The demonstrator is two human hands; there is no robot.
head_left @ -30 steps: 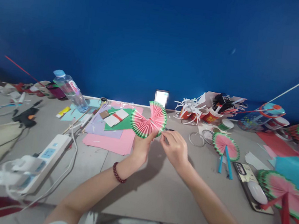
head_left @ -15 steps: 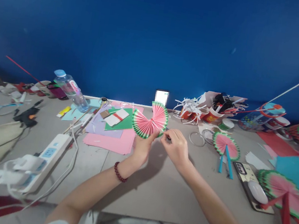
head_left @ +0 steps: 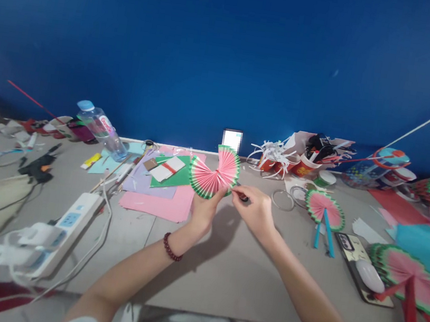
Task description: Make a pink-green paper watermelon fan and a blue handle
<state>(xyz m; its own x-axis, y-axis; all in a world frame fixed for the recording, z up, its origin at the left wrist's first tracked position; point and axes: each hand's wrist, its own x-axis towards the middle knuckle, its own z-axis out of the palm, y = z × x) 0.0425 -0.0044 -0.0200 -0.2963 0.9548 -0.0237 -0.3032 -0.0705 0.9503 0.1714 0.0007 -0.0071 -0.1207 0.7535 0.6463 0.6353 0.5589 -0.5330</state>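
A pleated pink paper fan with a green and white scalloped edge (head_left: 215, 172) is held upright above the grey table (head_left: 192, 264). My left hand (head_left: 203, 212), with a dark red bead bracelet on its wrist, pinches the fan's lower middle from below. My right hand (head_left: 255, 209) is closed beside the fan's right side, gripping a small dark pen-like tool whose tip touches the fan near its centre.
Pink, purple and green paper sheets (head_left: 162, 191) lie behind the fan. A power strip with cables (head_left: 66, 223), a glue gun (head_left: 38, 165) and a bottle (head_left: 101, 129) sit left. Finished fans (head_left: 326, 211), a phone (head_left: 361, 261) and cups of supplies (head_left: 303, 160) stand right.
My right hand has shifted slightly up and toward the fan, and the dark tool in its fingers now shows more clearly. The fan and left hand have barely moved.
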